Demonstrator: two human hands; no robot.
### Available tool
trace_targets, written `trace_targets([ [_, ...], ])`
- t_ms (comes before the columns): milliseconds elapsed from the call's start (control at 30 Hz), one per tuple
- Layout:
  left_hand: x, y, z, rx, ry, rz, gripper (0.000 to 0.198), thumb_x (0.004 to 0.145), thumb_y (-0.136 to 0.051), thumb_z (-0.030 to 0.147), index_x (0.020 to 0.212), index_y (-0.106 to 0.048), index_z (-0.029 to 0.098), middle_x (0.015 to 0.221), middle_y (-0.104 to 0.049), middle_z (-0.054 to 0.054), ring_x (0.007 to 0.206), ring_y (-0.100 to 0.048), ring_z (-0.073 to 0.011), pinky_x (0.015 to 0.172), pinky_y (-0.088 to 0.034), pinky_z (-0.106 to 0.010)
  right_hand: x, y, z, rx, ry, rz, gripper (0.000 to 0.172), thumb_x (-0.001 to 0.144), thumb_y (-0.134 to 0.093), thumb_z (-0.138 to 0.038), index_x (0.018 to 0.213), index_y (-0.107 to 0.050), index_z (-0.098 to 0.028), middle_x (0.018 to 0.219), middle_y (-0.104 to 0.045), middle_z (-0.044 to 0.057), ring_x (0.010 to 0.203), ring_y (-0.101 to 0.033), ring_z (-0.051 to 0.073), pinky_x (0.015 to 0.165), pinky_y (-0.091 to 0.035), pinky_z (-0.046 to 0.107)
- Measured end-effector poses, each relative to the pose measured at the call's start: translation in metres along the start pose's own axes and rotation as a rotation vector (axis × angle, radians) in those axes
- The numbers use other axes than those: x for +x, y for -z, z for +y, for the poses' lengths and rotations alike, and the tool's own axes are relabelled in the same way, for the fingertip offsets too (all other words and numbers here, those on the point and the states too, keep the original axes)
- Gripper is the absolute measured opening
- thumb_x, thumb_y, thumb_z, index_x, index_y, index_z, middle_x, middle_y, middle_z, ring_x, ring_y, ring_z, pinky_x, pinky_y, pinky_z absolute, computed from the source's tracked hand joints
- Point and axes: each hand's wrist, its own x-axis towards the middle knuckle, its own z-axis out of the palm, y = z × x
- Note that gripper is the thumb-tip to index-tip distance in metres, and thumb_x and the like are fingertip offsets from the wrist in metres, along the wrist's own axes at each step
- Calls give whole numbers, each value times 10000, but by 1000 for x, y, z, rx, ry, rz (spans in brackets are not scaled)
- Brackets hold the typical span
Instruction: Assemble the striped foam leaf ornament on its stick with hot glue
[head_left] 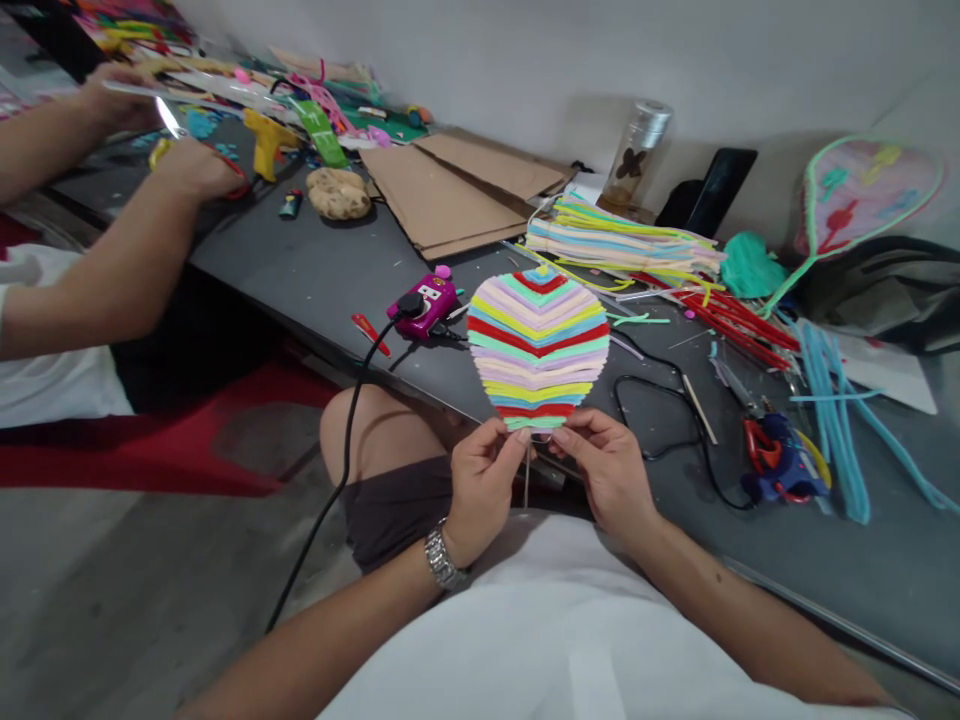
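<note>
**Grey table against a pale wall**

A plain whitish wall (pixel 487 60) fills the top of the frame in soft, even light. Below it a dark grey table (pixel 315 270) runs diagonally from upper left to lower right. Bare grey floor (pixel 112 600) lies lower left, under a red surface (pixel 150 440).

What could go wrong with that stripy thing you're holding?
The left hand and the right hand pinch only the bottom edge of the rainbow-striped, leaf-shaped craft piece, so it might flop or its strips peel loose. The blue glue gun lies nearby on the grey table; if hot, it could burn a wrist.
</note>
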Motion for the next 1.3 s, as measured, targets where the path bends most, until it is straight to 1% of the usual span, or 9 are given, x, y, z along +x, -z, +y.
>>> trace_targets([
  [200, 3, 0, -7, -84, 83, -38, 276, 882, -721, 373, 685, -671, 186, 704, -671, -5, 707, -593, -145, 744, -493, -249, 1, 2, 1, -83, 101, -13, 308, 735, -882, -462, 838, -695, -240, 711, -692, -24, 692, -656, 164, 720, -569, 313],
  [367, 4, 1, -16, -259, 202, -66, 265, 866, -754, 397, 729, -672, 185, 680, -631, 13, 687, -554, -123, 715, -481, -226, 2, 7, 5, -191, 233, -56, 187, 837, -796, -411, 880, -732, -241, 846, -712, 17, 834, -668, 192, 814, -552, 342],
  [467, 4, 1, -15, -298, 237, -74, 249, 856, -766, 388, 754, -675, 179, 681, -622, 19, 667, -538, -107, 683, -469, -209, 1, 9, 5, -348, 386, -2, 81, 865, -756, -321, 878, -758, -242, 858, -666, 16, 812, -623, 170, 766, -514, 309],
  [567, 5, 1, -14, -305, 261, -68, 267, 832, -786, 393, 743, -660, 175, 667, -619, 25, 642, -528, -98, 652, -457, -201, 1, 10, 4, -446, 437, 15, 61, 876, -730, -288, 853, -750, -235, 839, -642, 9, 782, -592, 156, 725, -483, 288],
  [700, 7, 1, -15, -318, 303, -66, 309, 787, -821, 409, 724, -635, 170, 639, -611, 33, 615, -513, -87, 629, -445, -194, 3, 10, 4, -455, 435, -8, 87, 888, -705, -288, 842, -730, -219, 827, -658, 4, 793, -595, 152, 754, -467, 285],
  [1000, 9, -3, -9, -426, 399, -88, 331, 710, -874, 387, 761, -632, 168, 658, -612, 41, 624, -528, -76, 633, -453, -180, 13, 12, 13, -232, 219, -86, 236, 831, -782, -435, 823, -699, -215, 730, -678, -9, 684, -585, 148, 694, -482, 280],
  [1133, 8, 3, -7, -325, 270, -129, 287, 794, -819, 405, 761, -652, 174, 656, -619, 34, 627, -534, -90, 649, -463, -198, 13, 17, 4, -224, 325, -156, 184, 853, -789, -404, 843, -722, -232, 822, -718, 13, 778, -644, 176, 786, -530, 321],
  [1233, 7, 12, -3, -79, 15, -164, 263, 898, -736, 400, 762, -695, 178, 700, -671, 3, 672, -580, -125, 681, -484, -233, 8, 19, -8, -353, 524, -120, 61, 862, -784, -327, 878, -780, -268, 954, -762, 42, 993, -674, 235, 944, -531, 388],
  [1300, 9, 19, 0, 98, -178, -179, 244, 940, -694, 372, 787, -726, 185, 714, -690, -13, 687, -603, -149, 687, -492, -259, 5, 19, -15, -365, 506, -114, 66, 841, -805, -326, 887, -802, -278, 956, -775, 46, 1021, -683, 259, 961, -534, 409],
])
